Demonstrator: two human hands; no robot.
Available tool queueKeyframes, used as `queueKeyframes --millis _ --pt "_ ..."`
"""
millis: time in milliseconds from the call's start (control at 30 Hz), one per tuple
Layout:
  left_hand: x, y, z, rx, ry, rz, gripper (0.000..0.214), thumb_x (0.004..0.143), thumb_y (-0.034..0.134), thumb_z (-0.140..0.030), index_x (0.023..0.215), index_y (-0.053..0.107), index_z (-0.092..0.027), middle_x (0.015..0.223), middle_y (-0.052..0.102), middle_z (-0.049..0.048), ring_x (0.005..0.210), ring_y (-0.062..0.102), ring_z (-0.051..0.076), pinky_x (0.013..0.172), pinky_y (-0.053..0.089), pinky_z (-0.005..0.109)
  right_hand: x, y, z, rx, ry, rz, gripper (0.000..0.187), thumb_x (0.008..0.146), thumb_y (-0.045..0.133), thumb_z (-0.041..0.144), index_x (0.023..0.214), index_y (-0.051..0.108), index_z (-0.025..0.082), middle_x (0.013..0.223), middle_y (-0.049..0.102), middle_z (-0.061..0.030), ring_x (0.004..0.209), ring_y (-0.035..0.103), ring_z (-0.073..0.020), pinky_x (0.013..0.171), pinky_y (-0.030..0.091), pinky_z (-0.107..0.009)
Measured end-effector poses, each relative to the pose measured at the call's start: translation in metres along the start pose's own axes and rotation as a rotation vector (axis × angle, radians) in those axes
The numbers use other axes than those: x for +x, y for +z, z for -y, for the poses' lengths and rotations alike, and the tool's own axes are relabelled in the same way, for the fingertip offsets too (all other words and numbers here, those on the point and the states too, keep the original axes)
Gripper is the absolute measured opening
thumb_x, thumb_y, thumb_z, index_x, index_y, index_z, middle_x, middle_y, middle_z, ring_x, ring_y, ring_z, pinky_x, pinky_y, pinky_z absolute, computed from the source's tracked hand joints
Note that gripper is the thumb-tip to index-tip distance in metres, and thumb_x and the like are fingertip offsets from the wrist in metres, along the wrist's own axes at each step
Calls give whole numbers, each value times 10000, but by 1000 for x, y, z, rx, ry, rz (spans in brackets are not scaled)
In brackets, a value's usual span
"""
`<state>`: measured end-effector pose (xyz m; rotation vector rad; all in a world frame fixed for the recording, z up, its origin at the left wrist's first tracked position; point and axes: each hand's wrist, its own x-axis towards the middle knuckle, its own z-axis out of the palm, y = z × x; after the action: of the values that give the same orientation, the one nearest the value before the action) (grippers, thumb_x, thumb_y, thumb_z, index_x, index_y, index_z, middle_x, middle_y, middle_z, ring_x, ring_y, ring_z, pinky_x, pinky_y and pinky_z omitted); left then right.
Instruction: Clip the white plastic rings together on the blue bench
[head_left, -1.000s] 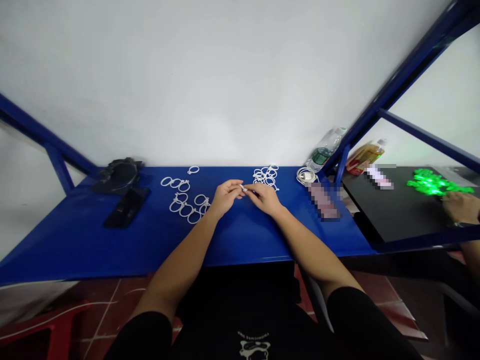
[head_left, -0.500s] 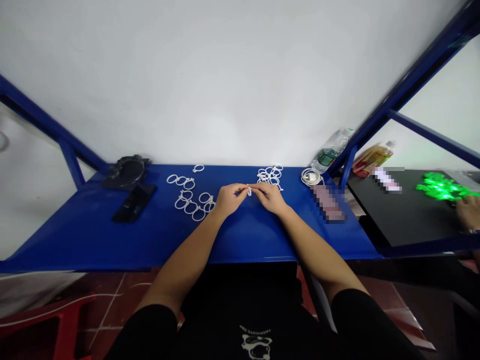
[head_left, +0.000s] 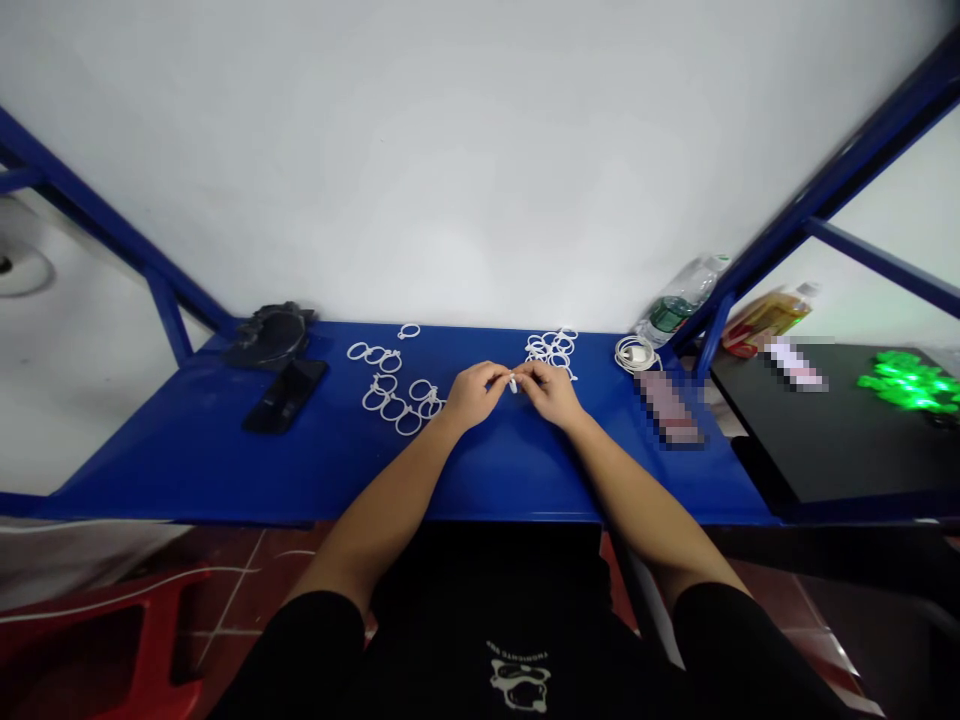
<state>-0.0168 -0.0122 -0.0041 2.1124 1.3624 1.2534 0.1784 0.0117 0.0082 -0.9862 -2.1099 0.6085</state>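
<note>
My left hand [head_left: 472,392] and my right hand [head_left: 553,391] meet over the middle of the blue table [head_left: 225,460]. Both pinch a small white ring [head_left: 513,381] between their fingertips. A row of linked white rings [head_left: 394,395] lies just left of my left hand. A loose heap of white rings [head_left: 553,351] sits behind my right hand, near the wall.
A black phone [head_left: 286,396] and a dark bundle [head_left: 270,333] lie at the table's left. A coiled white charger cable [head_left: 634,353], a plastic bottle [head_left: 679,298] and a yellow bottle [head_left: 766,315] stand at the right. Green pieces [head_left: 907,381] glow on a neighbouring black table [head_left: 825,440].
The view has swung left and down slightly. My hands have stayed together on the ring. The other person's hand at the far right has gone out of sight.
</note>
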Motion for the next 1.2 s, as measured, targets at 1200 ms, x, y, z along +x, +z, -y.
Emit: queueKeyframes --millis 1200 --pt "5 -21 3 295 72 80 115 1001 616 -253 996 725 -219 980 778 40 943 692 225 918 470 383 2 7 -10 -126 -203 -59 248 1052 536 296 1200 726 233 1057 769 -91 959 715 -229 868 568 -376"
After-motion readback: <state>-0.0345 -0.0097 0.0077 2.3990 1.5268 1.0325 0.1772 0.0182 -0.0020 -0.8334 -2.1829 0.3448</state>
